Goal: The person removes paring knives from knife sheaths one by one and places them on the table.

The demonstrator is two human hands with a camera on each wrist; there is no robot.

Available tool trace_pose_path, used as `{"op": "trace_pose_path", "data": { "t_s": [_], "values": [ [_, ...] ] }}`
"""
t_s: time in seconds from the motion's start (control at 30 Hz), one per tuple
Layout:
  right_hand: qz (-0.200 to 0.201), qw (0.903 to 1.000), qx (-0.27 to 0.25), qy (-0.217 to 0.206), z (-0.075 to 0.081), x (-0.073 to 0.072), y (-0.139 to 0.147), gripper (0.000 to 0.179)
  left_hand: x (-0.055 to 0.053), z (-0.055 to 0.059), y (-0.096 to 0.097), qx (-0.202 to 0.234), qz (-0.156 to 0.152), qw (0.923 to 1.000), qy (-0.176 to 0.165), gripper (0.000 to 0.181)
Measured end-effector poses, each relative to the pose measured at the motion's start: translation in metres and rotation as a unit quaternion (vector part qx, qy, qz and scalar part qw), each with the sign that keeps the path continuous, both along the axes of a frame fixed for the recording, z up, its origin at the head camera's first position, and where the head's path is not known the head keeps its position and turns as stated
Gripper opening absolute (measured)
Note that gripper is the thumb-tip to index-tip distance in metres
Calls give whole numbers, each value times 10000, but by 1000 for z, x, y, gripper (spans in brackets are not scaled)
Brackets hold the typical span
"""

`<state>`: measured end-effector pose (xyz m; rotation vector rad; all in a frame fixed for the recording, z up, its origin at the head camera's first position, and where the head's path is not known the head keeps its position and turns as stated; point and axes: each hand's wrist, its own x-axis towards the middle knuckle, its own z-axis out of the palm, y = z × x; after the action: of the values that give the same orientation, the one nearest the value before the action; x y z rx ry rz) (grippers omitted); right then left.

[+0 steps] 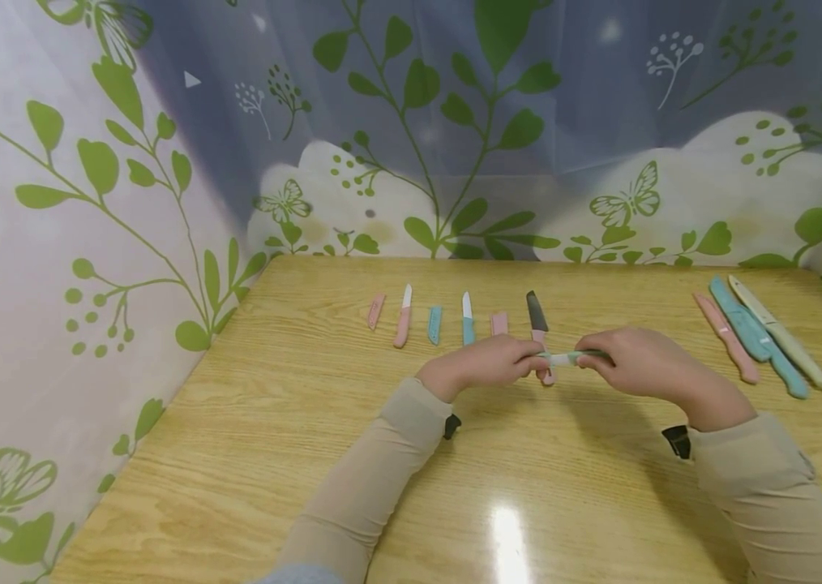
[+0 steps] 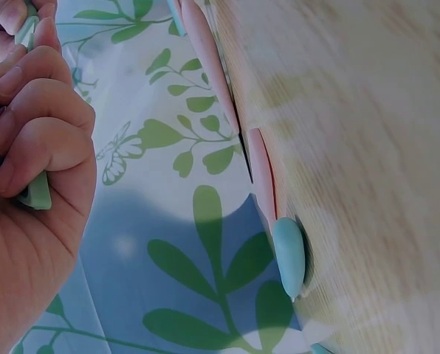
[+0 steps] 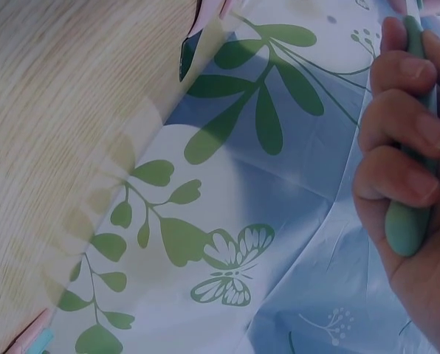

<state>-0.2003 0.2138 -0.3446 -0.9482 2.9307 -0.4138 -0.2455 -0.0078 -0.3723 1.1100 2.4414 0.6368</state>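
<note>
The slim green handle [image 3: 408,230] and flat pale-green sheath [image 2: 37,195] look like smooth, matt plastic; the slender white blade [image 1: 560,359] appears smooth, the broad dark blade [image 1: 537,311] matt. The wide yellow wood-grain tabletop [image 1: 564,487] is glossy. The long beige cloth sleeves [image 1: 367,478] look matt and wrinkled; the blue-and-white leaf-printed sheet [image 1: 593,89] is creased, faintly shiny.

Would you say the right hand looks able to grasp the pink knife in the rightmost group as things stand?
Probably not yet: the right hand is gripping a green knife handle, so it may need freeing first. Nothing seems to lie between it and the pink knife.
</note>
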Motion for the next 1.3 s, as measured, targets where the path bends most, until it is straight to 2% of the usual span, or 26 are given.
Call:
{"op": "trace_pose_path", "data": {
  "t_s": [0.37, 0.9, 1.3],
  "values": [
    [-13, 10000, 76, 55, 0, -1, 3, 18, 0, -1, -1, -13, 59, 10000, 20, 29],
    [-35, 9999, 103, -81, 1, -3, 6, 17, -3, -2, -1, -48, -2, 9997, 255, 27],
    [-81, 9998, 113, -150, 3, -2, 7, 19, -2, -1, -1, -52, 47, 9998, 203, 27]
  ]
}}
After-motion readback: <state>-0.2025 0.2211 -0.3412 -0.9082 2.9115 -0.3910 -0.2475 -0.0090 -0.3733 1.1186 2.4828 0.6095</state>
